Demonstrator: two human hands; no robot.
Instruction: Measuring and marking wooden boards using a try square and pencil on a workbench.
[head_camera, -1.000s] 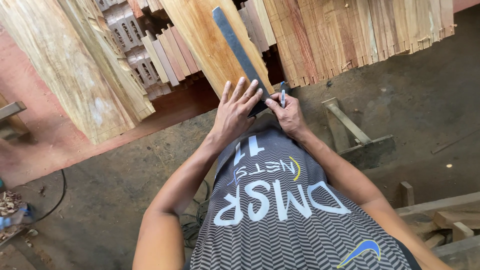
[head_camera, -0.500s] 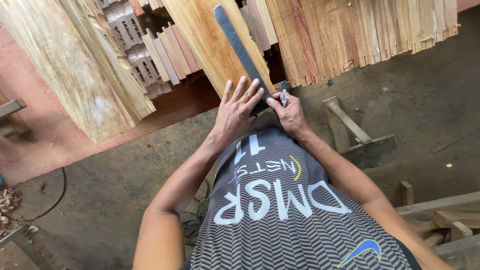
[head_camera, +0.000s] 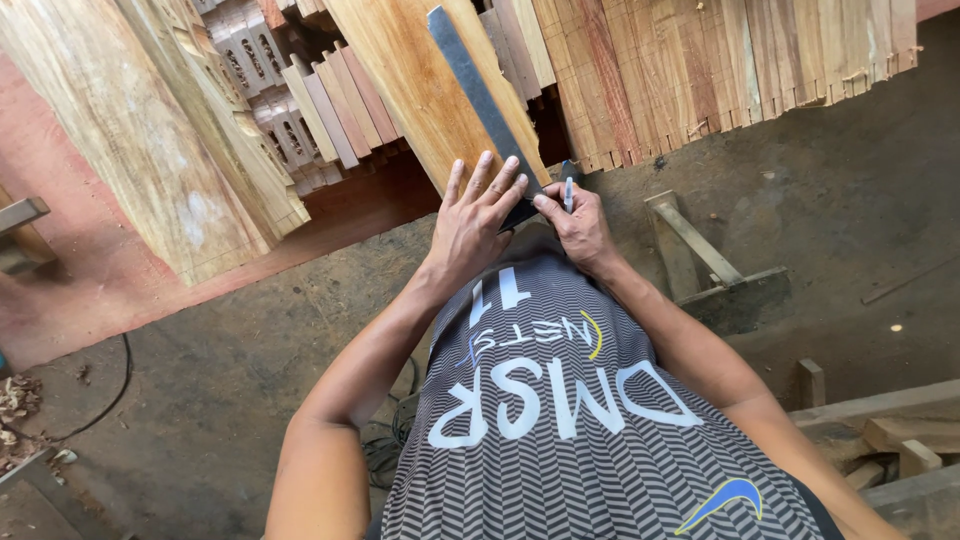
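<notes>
A long wooden plank (head_camera: 415, 85) runs away from me at the top centre. A flat grey metal straightedge (head_camera: 470, 80) lies lengthwise on it. My left hand (head_camera: 478, 215) presses flat, fingers spread, on the near end of the straightedge and plank. My right hand (head_camera: 578, 225) is beside it on the right, pinching a thin pen (head_camera: 568, 193) whose tip points at the straightedge's edge near the plank's end.
Stacks of wooden slats (head_camera: 700, 70) and carved wooden pieces (head_camera: 265, 85) lie beyond the plank, with wide boards (head_camera: 130, 130) at left. A small wooden frame (head_camera: 700, 250) sits on the dirt floor at right. Timber offcuts (head_camera: 880, 430) lie bottom right, a cable (head_camera: 110, 390) at left.
Both hands stay on the plank's end almost unmoved. The view has shifted slightly.
</notes>
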